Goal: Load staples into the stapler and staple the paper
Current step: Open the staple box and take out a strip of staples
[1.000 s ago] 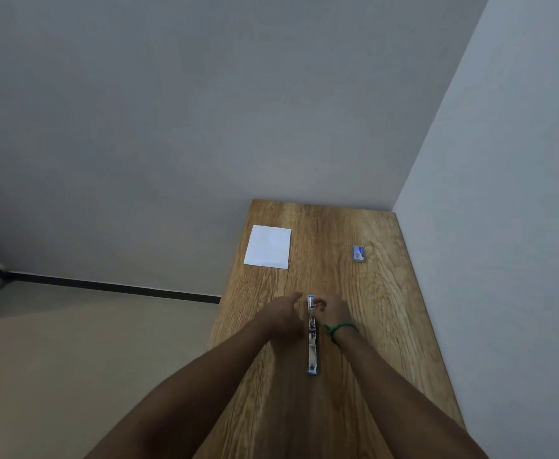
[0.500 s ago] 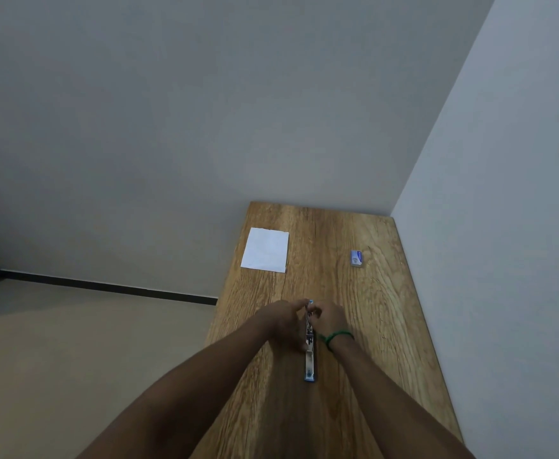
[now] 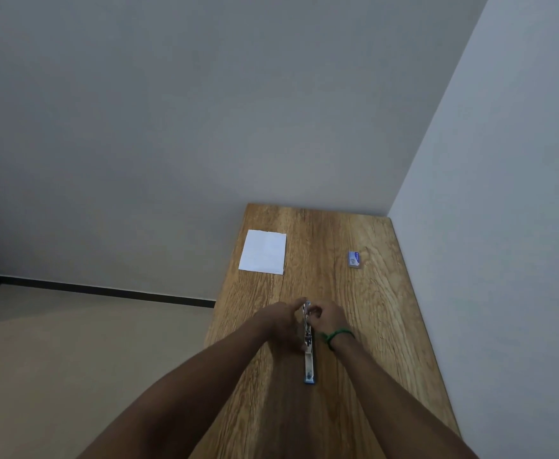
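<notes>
Head view: the slim blue-and-silver metal stapler [image 3: 308,346] lies opened out lengthwise mid-way along the wooden worktop [image 3: 377,319], so loading seems underway. The left hand [image 3: 283,321] and right hand [image 3: 327,318] pinch its far half between them. The white paper sheet [image 3: 263,251] waits unstapled at the far left edge, the small blue staple box [image 3: 354,259] towards the far right.

Bare room: plain grey walls [image 3: 205,111], wooden table [image 3: 387,326].
</notes>
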